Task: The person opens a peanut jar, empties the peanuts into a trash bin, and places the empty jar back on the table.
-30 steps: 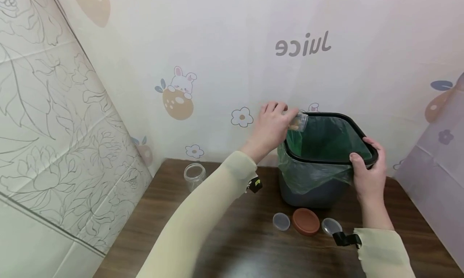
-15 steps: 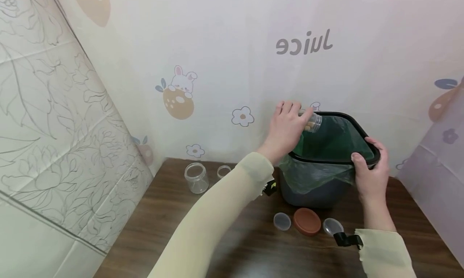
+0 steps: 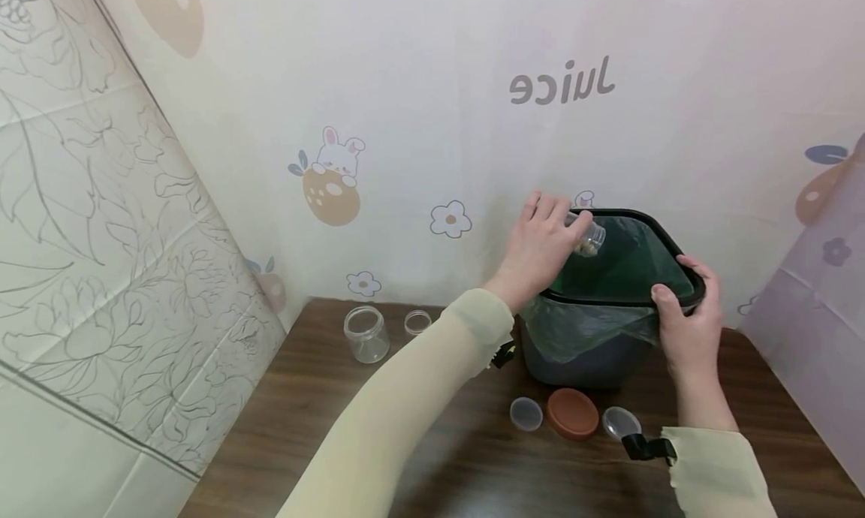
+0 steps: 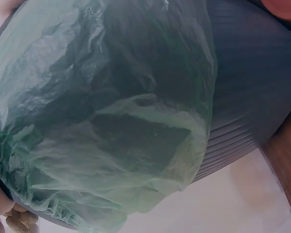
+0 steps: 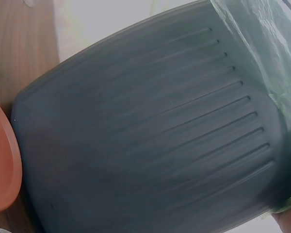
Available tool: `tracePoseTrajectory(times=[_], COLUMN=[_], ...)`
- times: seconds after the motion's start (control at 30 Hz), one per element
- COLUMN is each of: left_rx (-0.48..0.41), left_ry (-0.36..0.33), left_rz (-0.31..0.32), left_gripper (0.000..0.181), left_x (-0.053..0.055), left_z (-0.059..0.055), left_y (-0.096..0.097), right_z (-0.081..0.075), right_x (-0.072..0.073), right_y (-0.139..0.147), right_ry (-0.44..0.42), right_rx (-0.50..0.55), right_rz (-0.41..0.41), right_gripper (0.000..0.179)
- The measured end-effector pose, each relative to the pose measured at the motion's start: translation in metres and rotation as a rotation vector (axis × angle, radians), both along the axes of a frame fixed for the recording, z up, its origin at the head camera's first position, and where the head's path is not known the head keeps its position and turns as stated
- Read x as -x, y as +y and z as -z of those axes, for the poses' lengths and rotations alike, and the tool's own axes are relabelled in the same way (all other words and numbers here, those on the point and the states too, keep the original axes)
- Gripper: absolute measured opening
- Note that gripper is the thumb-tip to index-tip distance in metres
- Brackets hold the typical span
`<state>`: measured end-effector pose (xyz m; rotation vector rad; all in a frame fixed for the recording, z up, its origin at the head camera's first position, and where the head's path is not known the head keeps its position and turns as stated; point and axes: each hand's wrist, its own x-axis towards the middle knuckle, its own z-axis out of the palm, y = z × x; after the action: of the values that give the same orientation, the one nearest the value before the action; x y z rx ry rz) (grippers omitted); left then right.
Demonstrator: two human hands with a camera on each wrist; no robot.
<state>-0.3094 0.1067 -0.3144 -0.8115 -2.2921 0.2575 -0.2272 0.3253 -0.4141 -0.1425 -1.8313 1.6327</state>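
Note:
In the head view my left hand (image 3: 541,244) grips a small clear jar (image 3: 593,236), tilted with its mouth toward the inside of a dark grey trash bin (image 3: 571,366). Tan pieces show near the jar's mouth; the left wrist view catches brown, lumpy, nut-like pieces (image 4: 22,222) at its lower left corner. A thin green trash bag (image 3: 581,326) lines the bin and folds over its black rim. My right hand (image 3: 691,326) holds that rim at the near right corner, thumb on the near side. The right wrist view is mostly filled by the bin's ribbed wall (image 5: 136,126).
Two open clear jars, a larger one (image 3: 367,336) and a smaller one (image 3: 417,322), stand at the back left of the wooden table (image 3: 304,420). Before the bin lie a greyish lid (image 3: 525,414), a reddish-brown lid (image 3: 572,413) and a clear lid (image 3: 620,422). Patterned curtains hang behind.
My left hand has moved right with the jar, over the bin's opening, and the jar's mouth has tipped further down. The smaller standing jar has come out from behind my sleeve.

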Motion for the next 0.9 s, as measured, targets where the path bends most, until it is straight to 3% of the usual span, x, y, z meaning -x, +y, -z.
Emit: tracePoseTrajectory(times=[0.47,0.73,0.9], left_rx=[0.103,0.134,0.134], left_ry=[0.036,0.051,0.051], left_rz=[0.013,0.018,0.013], left_gripper=[0.043,0.04,0.042], left_x=[0.0015,0.0016,0.0019], left_z=[-0.0003,0.0009,0.0008], left_y=[0.0028,0.0044,0.0034], right_z=[0.0009,-0.0001,0.0012], right_x=[0.001,-0.0013,0.0], right_y=[0.0003,0.0002,-0.0007], right_ry=[0.01,0.033,0.059], right_rx=[0.025,0.203,0.226], right_rz=[-0.009,-0.084,-0.104], right_gripper=[0.061,0.061,0.065])
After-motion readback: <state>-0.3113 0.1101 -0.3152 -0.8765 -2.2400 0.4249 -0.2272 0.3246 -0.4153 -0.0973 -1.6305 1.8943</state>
